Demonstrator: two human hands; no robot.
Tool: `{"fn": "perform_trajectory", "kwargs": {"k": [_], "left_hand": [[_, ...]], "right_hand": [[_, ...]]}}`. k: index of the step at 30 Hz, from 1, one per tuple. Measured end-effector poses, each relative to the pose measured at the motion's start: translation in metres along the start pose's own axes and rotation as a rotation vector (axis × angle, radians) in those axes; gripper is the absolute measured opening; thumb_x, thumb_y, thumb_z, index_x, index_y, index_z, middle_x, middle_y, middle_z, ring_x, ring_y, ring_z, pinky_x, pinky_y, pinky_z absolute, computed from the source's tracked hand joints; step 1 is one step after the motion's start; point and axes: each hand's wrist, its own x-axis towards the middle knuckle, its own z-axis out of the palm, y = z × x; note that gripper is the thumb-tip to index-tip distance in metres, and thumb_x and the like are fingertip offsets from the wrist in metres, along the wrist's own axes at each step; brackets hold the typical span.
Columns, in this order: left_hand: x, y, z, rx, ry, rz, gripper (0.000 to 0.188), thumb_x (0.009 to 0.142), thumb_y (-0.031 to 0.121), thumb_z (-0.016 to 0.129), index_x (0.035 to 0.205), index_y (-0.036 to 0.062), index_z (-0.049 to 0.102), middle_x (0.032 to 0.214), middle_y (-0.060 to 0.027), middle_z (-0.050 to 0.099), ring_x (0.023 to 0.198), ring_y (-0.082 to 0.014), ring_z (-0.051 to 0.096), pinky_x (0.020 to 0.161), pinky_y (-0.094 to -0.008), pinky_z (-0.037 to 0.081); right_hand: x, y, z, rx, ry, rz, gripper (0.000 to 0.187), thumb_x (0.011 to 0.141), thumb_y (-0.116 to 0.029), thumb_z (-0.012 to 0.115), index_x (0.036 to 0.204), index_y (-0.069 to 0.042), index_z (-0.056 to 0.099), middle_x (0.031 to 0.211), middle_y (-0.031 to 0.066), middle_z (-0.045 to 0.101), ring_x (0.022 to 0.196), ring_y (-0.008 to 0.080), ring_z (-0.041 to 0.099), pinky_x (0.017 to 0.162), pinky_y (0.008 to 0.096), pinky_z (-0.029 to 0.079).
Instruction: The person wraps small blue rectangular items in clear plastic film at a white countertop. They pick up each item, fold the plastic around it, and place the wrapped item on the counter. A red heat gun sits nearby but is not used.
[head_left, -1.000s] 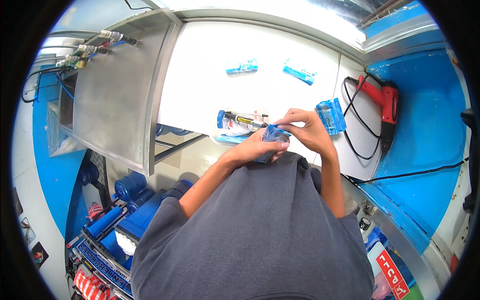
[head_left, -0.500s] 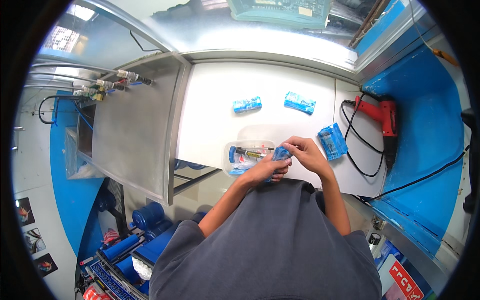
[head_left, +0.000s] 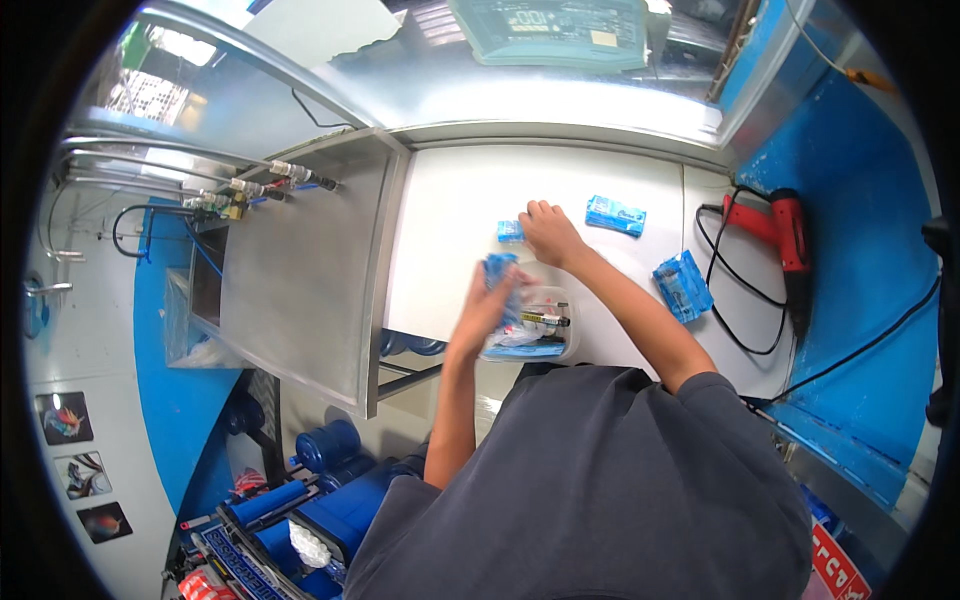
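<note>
My left hand [head_left: 482, 305], blurred by motion, is closed around a crinkled blue plastic bundle [head_left: 499, 268] above the left part of a clear plastic tub [head_left: 574, 340]. In the tub lie a marker [head_left: 545, 319] and other small items, some of them blue. Farther out, my right hand [head_left: 552, 236] has its fingers curled over a small blue printed bundle [head_left: 509, 231] lying on the white table, hiding its right part. Another flat blue bundle [head_left: 616, 215] rests to the right of that hand. A larger blue bundle [head_left: 683, 287] lies nearer, beyond my right forearm.
A red heat gun [head_left: 790, 235] with a looped black cable lies at the table's right end. On the left stands a metal panel [head_left: 300, 270] with hoses and fittings above it. A glass pane borders the white table [head_left: 450, 190] at the back. Blue water bottles [head_left: 328, 445] stand below left.
My hands have come apart. The right has reached away to the far small bundle, while the left keeps the crinkled bundle and has moved left. The view has shifted somewhat.
</note>
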Motion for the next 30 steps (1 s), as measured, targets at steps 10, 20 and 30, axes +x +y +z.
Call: {"fn": "perform_trajectory", "kwargs": {"k": [10, 20, 30], "left_hand": [[0.157, -0.03, -0.023, 0.89, -0.152, 0.043, 0.041, 0.078, 0.025, 0.082, 0.114, 0.0085, 0.071, 0.097, -0.0099, 0.074, 0.079, -0.0202, 0.068, 0.073, -0.0341, 0.052], [0.17, -0.033, 0.095, 1.335, -0.28, 0.777, 0.081, 0.083, 0.037, 0.078, 0.145, 0.0006, 0.039, 0.143, -0.0201, 0.046, 0.131, -0.0385, 0.046, 0.109, -0.0533, 0.036], [0.174, -0.057, 0.122, 1.429, -0.298, 0.744, 0.062, 0.076, 0.038, 0.083, 0.125, 0.0095, 0.058, 0.124, -0.0142, 0.057, 0.113, -0.0348, 0.057, 0.095, -0.0457, 0.047]], "right_hand": [[-0.163, 0.018, -0.076, 0.356, 0.196, 0.393, 0.045, 0.077, -0.017, 0.08, 0.115, -0.002, 0.061, 0.109, 0.0153, 0.058, 0.101, 0.034, 0.062, 0.085, 0.0432, 0.051], [-0.233, 0.016, -0.1, 0.067, 0.362, 0.461, 0.077, 0.079, -0.02, 0.079, 0.146, -0.004, 0.043, 0.13, 0.0165, 0.053, 0.122, 0.0351, 0.051, 0.102, 0.0431, 0.042], [-0.251, 0.06, -0.093, 0.085, 0.167, 0.702, 0.063, 0.077, -0.018, 0.08, 0.128, 0.002, 0.049, 0.111, 0.0162, 0.057, 0.1, 0.0311, 0.06, 0.086, 0.0429, 0.048]]}}
